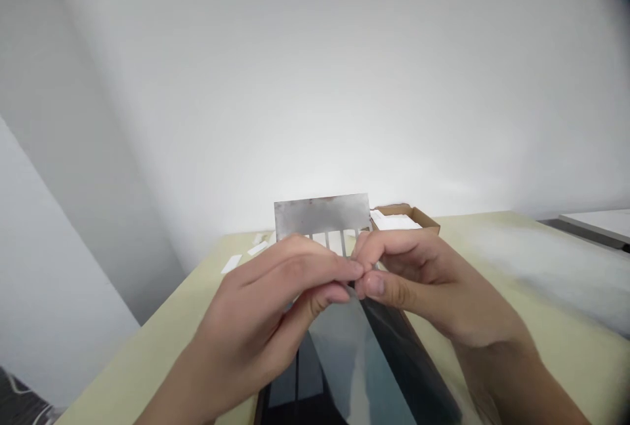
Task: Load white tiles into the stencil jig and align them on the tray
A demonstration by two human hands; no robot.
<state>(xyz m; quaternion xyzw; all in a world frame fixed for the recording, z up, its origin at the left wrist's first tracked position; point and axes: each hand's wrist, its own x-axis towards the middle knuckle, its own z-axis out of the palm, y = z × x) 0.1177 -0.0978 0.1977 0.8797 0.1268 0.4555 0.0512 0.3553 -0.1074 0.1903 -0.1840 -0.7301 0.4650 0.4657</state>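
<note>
My left hand (275, 307) and my right hand (418, 281) meet in the middle, thumbs and forefingers pinched together. Between their fingertips is the upper end of a translucent, grey-blue film-like strip (357, 359), which runs down toward me. Below it lies a dark, glossy panel (403, 353), reflecting light. The fingers hide exactly where each hand grips the strip. Just behind the hands stands a grey metal plate (322, 215) with slots in its lower part, partly covered by my fingers.
An open cardboard box (426, 220) with white sheets (394, 221) inside sits at the back right. Small white pieces (231, 263) lie on the pale yellow table (187, 320) at left. A white wall (319, 84) rises behind. A flat white object (600, 222) is at far right.
</note>
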